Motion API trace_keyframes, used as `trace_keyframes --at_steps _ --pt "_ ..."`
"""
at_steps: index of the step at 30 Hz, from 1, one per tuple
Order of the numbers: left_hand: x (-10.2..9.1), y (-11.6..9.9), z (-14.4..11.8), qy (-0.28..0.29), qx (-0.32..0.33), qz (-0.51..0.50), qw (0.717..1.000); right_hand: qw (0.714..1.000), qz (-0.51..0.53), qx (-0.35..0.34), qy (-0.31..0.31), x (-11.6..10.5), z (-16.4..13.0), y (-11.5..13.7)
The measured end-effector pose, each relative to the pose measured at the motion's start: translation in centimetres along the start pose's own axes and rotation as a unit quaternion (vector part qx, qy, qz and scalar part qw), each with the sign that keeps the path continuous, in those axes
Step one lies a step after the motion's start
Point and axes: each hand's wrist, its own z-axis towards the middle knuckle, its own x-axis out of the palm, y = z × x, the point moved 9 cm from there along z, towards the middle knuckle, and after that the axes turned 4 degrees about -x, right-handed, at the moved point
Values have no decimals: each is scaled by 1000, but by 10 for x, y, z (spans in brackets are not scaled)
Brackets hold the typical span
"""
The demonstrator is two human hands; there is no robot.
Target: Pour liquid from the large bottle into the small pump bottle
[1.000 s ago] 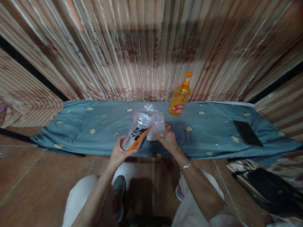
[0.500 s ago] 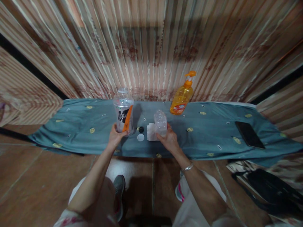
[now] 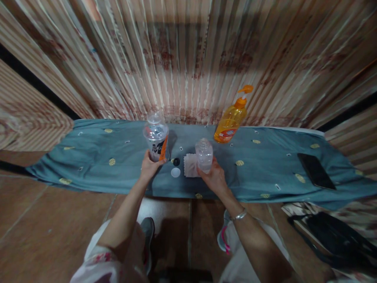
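I see the large clear bottle (image 3: 156,138) standing upright on the blue-green cloth (image 3: 88,157), my left hand (image 3: 149,167) wrapped around its lower part, fingers clamped on it. It is transparent, with a black and orange label and a narrow neck at the top. My right hand (image 3: 214,177) grips the small clear bottle (image 3: 204,154), also upright, its mouth uncapped; the fingers close around its base.

Between the two bottles lie a small black cap (image 3: 176,161) and, just in front of it, a white round lid (image 3: 175,172). A folded white tissue (image 3: 191,166) sits right beside the small bottle, touching my right hand's side. Nothing stands between the two bottles except these small pieces.

Farther back and to the right, an orange pump dispenser (image 3: 231,122) stands near the striped curtain (image 3: 188,59). Well apart at the right end of the cloth lies a dark phone (image 3: 316,176).
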Motion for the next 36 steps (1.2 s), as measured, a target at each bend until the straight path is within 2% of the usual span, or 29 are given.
trace_keyframes --at_steps 5,10,16,21,23,26,30,33,36 --pt "-2 5 0 1 -20 32 999 1000 25 0 -15 -3 -1 -2" --pt "-3 6 -4 9 10 -9 1000 996 77 33 -20 -8 -1 -5" --pt "-19 26 -29 -33 18 -75 997 991 108 72 -10 -15 0 -13" --pt "-33 33 -48 -34 8 -97 995 990 112 82 -19 -21 -1 -17" --pt "-32 29 -52 -8 7 -100 995 990 108 86 -18 -22 -1 -18" --pt "-12 18 -62 67 19 -99 993 991 101 87 -16 -24 0 -17" --pt "34 -3 -88 165 49 -92 981 991 105 82 -12 -19 1 -12" --pt "67 -20 -104 206 80 -92 971 991 114 68 -9 -11 3 -3" --pt "91 -31 -108 225 112 -90 964 989 134 65 -3 -1 3 5"
